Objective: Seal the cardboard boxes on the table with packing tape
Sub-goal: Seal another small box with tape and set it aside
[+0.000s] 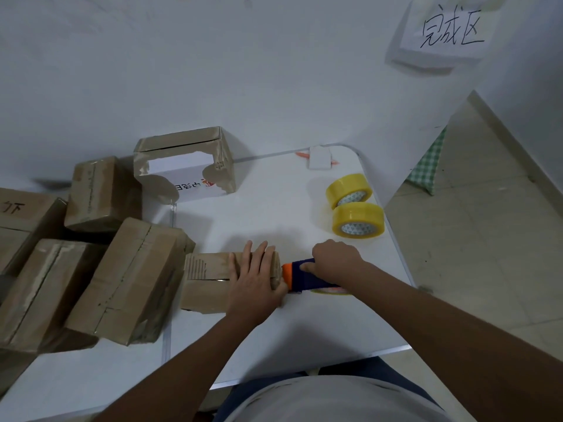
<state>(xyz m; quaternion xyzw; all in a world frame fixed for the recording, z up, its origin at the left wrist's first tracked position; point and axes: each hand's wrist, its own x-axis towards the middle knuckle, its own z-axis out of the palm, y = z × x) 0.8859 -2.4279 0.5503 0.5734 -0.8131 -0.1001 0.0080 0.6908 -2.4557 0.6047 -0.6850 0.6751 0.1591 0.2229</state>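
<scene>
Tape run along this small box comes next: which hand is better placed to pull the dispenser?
Right. The right hand already grips the blue-and-orange tape dispenser at the right end of the small box. The left hand lies flat on the box top, steadying it.

A white paper sign [447,27] with black handwritten characters hangs on the pale wall [213,65] in the upper right of the frame. At the far edge of the white surface [274,214], a small white block [319,157] sits over something orange. At the right, a tiled floor [487,254] shows, with green-and-white checked cloth [428,166] beside the wall's skirting.
</scene>
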